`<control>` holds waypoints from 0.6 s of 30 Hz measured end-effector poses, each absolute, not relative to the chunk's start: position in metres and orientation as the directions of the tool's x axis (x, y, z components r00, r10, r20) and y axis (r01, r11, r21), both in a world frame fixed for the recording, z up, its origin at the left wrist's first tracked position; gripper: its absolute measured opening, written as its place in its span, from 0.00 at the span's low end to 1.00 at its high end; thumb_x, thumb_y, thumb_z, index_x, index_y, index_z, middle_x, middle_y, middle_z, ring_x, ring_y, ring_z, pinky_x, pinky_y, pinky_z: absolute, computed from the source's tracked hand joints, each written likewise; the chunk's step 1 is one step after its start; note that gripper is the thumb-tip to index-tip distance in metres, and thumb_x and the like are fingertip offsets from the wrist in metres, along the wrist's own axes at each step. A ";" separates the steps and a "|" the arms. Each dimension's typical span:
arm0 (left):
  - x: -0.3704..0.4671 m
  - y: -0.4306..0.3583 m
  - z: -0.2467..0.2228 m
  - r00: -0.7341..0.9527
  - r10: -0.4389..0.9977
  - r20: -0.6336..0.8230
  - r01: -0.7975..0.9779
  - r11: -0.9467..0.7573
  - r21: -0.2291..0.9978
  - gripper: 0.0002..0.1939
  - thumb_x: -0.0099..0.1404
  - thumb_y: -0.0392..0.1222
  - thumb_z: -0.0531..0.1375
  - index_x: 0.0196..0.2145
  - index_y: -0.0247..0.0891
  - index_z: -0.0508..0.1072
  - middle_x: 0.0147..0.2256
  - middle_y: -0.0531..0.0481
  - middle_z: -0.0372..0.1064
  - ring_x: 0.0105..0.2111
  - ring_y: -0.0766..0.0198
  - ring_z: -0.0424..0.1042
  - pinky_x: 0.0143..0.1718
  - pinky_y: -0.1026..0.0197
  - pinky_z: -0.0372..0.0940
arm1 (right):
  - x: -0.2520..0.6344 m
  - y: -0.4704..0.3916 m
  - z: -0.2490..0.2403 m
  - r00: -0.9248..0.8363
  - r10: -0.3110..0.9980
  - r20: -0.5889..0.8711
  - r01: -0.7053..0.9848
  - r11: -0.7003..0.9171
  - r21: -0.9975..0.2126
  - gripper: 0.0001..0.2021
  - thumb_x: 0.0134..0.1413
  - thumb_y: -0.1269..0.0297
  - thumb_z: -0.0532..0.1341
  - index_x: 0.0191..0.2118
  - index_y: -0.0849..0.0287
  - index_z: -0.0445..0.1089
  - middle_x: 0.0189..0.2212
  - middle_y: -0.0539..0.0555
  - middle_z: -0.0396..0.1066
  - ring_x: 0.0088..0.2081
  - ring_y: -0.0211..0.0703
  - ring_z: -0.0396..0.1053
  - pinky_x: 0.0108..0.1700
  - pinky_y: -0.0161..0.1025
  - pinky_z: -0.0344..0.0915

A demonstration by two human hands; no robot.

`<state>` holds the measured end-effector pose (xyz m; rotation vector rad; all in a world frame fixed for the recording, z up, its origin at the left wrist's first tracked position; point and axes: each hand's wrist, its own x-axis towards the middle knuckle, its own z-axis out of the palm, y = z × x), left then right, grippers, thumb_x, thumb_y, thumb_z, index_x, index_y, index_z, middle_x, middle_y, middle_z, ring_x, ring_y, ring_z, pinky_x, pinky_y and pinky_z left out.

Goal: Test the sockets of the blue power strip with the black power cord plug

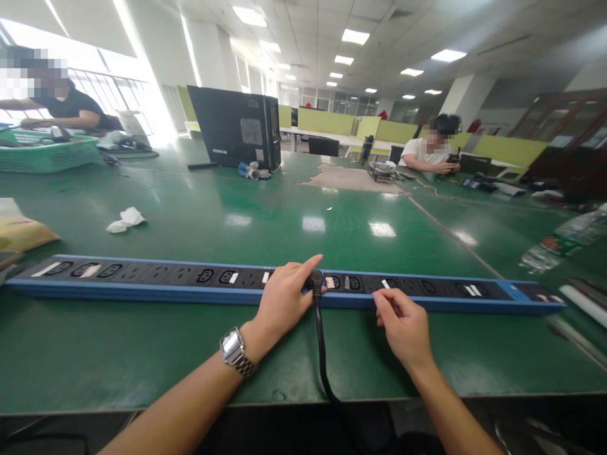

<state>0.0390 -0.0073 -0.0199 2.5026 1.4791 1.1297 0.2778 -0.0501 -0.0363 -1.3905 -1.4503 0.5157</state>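
A long blue power strip [180, 297] with a black socket face lies across the green table. A black plug [316, 280] stands at its middle, its cable [322, 354] hanging over the table's front edge. My left hand [284, 291], below a wristwatch, is at the plug, index finger stretched out above it and thumb beside it. Just right of the plug, my right hand [403, 319] is closed at the strip's front edge, thumb and index finger pinched together near a white label [389, 284]; what lies between them is too small to tell.
Behind the strip stand a black computer case [237, 126] and gloves [255, 170]. A green basket [52, 151] and crumpled tissue [127, 219] are at left, a plastic bottle [559, 240] at right. Two people sit across the table [265, 221].
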 end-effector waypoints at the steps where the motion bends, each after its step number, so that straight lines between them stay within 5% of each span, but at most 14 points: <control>1: 0.040 -0.008 -0.020 0.264 0.767 0.584 0.751 -0.544 0.375 0.29 0.62 0.41 0.65 0.60 0.40 0.64 0.41 0.45 0.74 0.41 0.55 0.73 0.44 0.53 0.68 | 0.272 -0.052 -0.028 0.178 0.914 0.366 0.463 0.251 -0.850 0.16 0.57 0.51 0.59 0.34 0.61 0.72 0.20 0.48 0.66 0.21 0.36 0.65 0.25 0.34 0.62; 7: 0.062 -0.015 -0.002 0.263 0.627 0.733 0.651 -0.676 0.345 0.29 0.64 0.37 0.60 0.61 0.42 0.59 0.44 0.47 0.74 0.42 0.57 0.73 0.44 0.54 0.66 | 0.234 -0.055 0.032 -0.031 0.936 0.350 0.584 0.301 -0.754 0.26 0.52 0.49 0.62 0.53 0.59 0.67 0.24 0.48 0.71 0.23 0.37 0.67 0.27 0.33 0.62; 10: 0.080 -0.013 0.007 0.338 0.612 0.715 0.616 -0.718 0.323 0.32 0.63 0.33 0.58 0.63 0.43 0.56 0.44 0.47 0.74 0.43 0.57 0.73 0.45 0.54 0.66 | 0.233 -0.048 0.048 -0.106 0.939 0.327 0.755 0.290 -0.588 0.21 0.54 0.54 0.61 0.51 0.57 0.71 0.23 0.48 0.72 0.25 0.39 0.67 0.29 0.35 0.59; 14: 0.085 -0.008 0.007 0.385 0.673 0.632 0.612 -0.699 0.371 0.42 0.58 0.42 0.67 0.65 0.41 0.51 0.51 0.44 0.71 0.50 0.53 0.70 0.50 0.50 0.66 | 0.265 -0.034 0.047 -0.079 0.955 0.285 0.860 0.210 -0.466 0.17 0.56 0.58 0.56 0.45 0.59 0.76 0.22 0.50 0.71 0.24 0.40 0.66 0.29 0.37 0.56; 18: 0.074 -0.004 -0.001 0.345 0.750 0.564 0.690 -0.610 0.390 0.36 0.58 0.44 0.68 0.60 0.38 0.59 0.50 0.42 0.71 0.50 0.50 0.68 0.51 0.47 0.65 | 0.301 -0.019 0.040 -0.030 0.983 0.182 0.900 0.106 -0.423 0.20 0.55 0.55 0.56 0.45 0.61 0.78 0.21 0.50 0.71 0.24 0.41 0.66 0.29 0.37 0.57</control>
